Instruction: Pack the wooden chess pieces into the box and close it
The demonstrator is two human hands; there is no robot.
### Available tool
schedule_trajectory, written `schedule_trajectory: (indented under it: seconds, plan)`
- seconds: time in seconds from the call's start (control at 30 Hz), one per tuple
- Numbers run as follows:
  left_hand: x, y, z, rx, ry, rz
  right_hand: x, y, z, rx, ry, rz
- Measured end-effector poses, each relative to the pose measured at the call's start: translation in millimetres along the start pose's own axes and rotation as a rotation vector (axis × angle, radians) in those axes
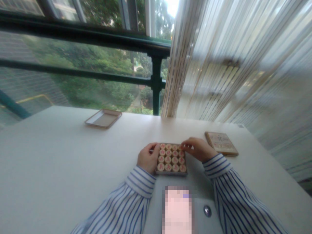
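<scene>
A shallow box (172, 173) of round wooden Chinese chess pieces (168, 159) sits on the white table, its pieces in neat rows with red characters facing up. My left hand (148, 157) is closed against the box's left side, its fingers curled and partly hidden. At the far right corner of the box, my right hand (198, 149) has its thumb and fingers pinched on a corner chess piece (180, 147), which they partly cover. Both wrists are in blue-and-white striped cuffs.
An open, shallow lid or tray (103, 118) lies at the table's far left. Right of my right hand is a flat box (221, 143) with a printed top. A blurred-out phone-like object (178, 211) is near me. Behind the table (60, 162) stand a green railing (97, 74) and string curtains (214, 65).
</scene>
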State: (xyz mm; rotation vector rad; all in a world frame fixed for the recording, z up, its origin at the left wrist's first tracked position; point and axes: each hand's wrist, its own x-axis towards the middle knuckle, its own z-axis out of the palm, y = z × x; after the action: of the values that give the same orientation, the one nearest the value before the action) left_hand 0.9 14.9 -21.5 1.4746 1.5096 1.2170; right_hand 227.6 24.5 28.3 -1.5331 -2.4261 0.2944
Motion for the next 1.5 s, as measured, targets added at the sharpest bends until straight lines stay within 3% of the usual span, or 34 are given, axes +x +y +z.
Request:
schedule_trajectory:
  seconds: [0.17, 0.33, 0.7, 1.5]
  plan:
    - [0, 1, -0.8, -0.008, -0.006, -0.003, 1, -14, -2, -0.034, 0.096, 0.010]
    - [0, 1, -1.7, 0.004, -0.003, 0.004, 3, -23, 4, -0.053, 0.088, 0.003]
    - [-1, 3, -0.9, 0.023, 0.000, 0.030, 5, -25, 12, -0.081, 0.096, 0.010]
    - [-1, 3, -1.2, 0.005, -0.001, 0.026, 5, -28, 11, -0.085, 0.066, 0.016]
